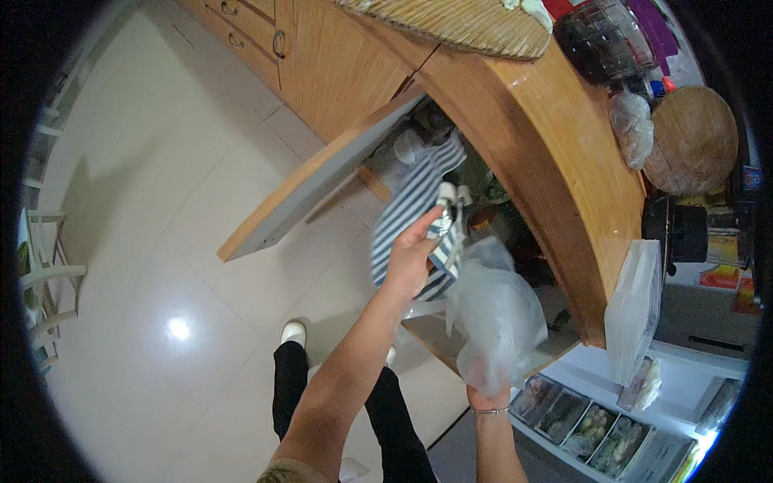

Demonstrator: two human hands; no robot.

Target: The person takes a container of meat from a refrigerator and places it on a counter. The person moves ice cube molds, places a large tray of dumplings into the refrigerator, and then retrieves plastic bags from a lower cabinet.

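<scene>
My left hand (412,256) is closed on a blue-and-white striped cloth item (405,208), at the mouth of an open lower cabinet. Small white pieces show on the cloth just beyond my fingers; I cannot tell what they are. Nearer to me on the right, my right hand (486,398) grips the bottom of a crumpled, translucent plastic bag (498,314). The bag hides most of those fingers. What is inside it, if anything, is unclear. The wooden cabinet door (322,179) stands swung out to the left of the cloth.
A curved wooden countertop (568,153) runs above the cabinet. On it are a woven tray (459,24), a round wooden board (691,141), a bagged item (632,127) and a clear plastic container (634,310). Compartments of bagged food (592,431) show in an open fridge at lower right.
</scene>
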